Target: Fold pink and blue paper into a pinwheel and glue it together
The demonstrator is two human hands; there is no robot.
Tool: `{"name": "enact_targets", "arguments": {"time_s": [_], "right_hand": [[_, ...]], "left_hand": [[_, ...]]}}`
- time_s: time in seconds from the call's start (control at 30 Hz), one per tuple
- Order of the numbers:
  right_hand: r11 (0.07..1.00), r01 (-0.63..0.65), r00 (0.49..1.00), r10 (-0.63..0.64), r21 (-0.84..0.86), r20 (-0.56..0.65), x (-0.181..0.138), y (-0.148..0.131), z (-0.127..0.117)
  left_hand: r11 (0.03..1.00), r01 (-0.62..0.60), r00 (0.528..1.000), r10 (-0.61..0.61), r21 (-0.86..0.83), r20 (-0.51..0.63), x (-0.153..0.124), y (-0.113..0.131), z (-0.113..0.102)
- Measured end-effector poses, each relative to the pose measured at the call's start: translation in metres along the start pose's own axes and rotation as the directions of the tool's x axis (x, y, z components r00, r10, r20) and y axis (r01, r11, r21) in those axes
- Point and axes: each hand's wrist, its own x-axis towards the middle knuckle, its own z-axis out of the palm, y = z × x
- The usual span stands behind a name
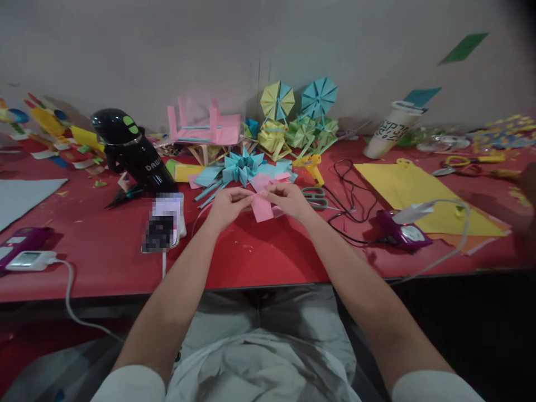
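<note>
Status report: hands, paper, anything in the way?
Copy: left hand and right hand pinch pink paper above red table. Behind it, blue paper star. Beside right hand, scissors.

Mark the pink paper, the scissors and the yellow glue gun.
pink paper (pixel 262 209), head view, on its flat lower half.
scissors (pixel 314 196), head view, where the two handle loops meet.
yellow glue gun (pixel 312 163), head view, on its body above the grip.
</note>
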Motion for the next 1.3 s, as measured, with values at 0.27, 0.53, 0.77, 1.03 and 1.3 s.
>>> {"name": "enact_targets", "arguments": {"time_s": [0.27,0.53,0.77,1.03,1.3], "right_hand": [[0.983,0.107,0.994,-0.111,-0.148,-0.018,-0.002,-0.006,-0.002],[0.995,0.031,0.997,-0.024,-0.093,0.072,-0.003,-0.010,-0.001],[0.975,0.100,0.990,-0.078,-0.197,0.116,-0.002,-0.003,-0.006],[0.963,0.069,0.989,-0.033,-0.261,0.141,-0.006,-0.008,0.001],[0.964,0.057,0.983,-0.008,-0.260,0.185,-0.007,-0.008,-0.001]], "left_hand": [[0.995,0.096,0.995,-0.097,-0.026,-0.004,-0.003,0.002,0.004],[0.999,0.028,0.991,-0.033,-0.040,-0.132,0.000,0.003,0.003],[0.998,0.030,0.998,-0.027,0.062,-0.054,0.002,-0.002,0.003],[0.952,-0.135,0.977,0.174,0.275,-0.124,0.004,0.001,-0.001],[0.940,-0.143,0.984,0.167,0.308,-0.053,0.003,0.001,-0.001]]}}
